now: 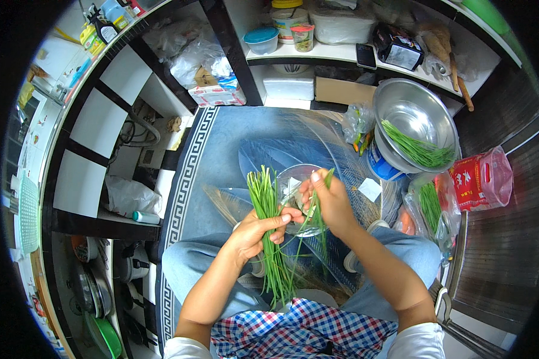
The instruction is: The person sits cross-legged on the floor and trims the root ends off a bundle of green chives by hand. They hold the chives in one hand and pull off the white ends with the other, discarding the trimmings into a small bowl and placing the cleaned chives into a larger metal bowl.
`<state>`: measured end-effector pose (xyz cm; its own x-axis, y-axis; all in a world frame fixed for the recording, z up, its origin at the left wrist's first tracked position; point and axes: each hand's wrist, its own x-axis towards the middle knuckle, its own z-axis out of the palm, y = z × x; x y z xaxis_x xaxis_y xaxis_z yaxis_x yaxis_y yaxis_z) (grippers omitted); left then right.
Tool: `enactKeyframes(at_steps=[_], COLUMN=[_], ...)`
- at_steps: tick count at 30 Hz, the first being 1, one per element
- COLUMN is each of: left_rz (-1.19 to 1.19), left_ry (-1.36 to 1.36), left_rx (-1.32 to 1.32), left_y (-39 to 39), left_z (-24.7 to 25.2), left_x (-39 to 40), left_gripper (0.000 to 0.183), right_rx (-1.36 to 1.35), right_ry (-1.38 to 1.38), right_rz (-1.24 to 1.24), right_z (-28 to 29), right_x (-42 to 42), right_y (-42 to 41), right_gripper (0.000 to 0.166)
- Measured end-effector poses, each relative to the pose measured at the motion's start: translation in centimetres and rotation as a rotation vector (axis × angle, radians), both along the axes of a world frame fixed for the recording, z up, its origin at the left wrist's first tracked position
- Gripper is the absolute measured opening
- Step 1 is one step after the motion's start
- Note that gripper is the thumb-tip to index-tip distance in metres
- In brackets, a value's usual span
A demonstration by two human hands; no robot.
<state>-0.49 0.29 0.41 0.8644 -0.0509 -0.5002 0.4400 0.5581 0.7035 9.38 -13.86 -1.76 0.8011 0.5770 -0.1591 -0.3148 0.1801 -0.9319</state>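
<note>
My left hand (259, 230) grips a bunch of long green garlic chives (265, 197), cut ends up and leaves hanging towards the checked apron (296, 332). To its right my right hand (322, 195) holds a few loose chive stalks (315, 215) between thumb and fingers. Below both hands, on the floor mat, stands a clear round bowl (303, 169) with scraps in it, partly hidden by the hands. More chives (420, 146) lie in a large steel basin (413, 101) at the right, and another bunch (430, 202) sits in a plastic bag beside it.
Under the basin stands a blue and white bucket (379, 161). A red bag (476, 181) is right of it. A white paper (369, 189) lies on the blue mat (224, 130). Shelves at the back hold tubs and a phone (365, 56). Open cabinets (85, 179) line the left.
</note>
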Motion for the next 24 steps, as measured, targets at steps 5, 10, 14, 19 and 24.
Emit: enactKeyframes(at_steps=[5,10,14,19,24], left_rz=[-0.173,-0.297,-0.281,-0.154,-0.022], left_ry=[-0.031,-0.035,-0.062,-0.044,0.052], left_rx=[-0.053,-0.070,-0.069,-0.147,-0.109], left_y=[0.0,-0.5,-0.7,-0.3,0.2], left_z=[-0.2,-0.6,-0.7,-0.8,-1.3], left_x=[-0.1,-0.3,-0.3,-0.3,-0.2], left_gripper=[0.028,0.027,0.033,0.037,0.023], right_rx=[-0.112,-0.025,-0.095,0.000,-0.002], right_ry=[-0.085,-0.090,-0.121,-0.084,-0.116], right_rz=[-0.038,0.093,0.091,-0.009,-0.149], right_z=[1.5,2.0,2.0,1.7,1.3], right_x=[1.5,1.1,1.6,2.4,3.2], right_y=[-0.8,-0.4,-0.8,-1.5,-1.7], right_gripper=[0.020,0.018,0.018,0.020,0.021])
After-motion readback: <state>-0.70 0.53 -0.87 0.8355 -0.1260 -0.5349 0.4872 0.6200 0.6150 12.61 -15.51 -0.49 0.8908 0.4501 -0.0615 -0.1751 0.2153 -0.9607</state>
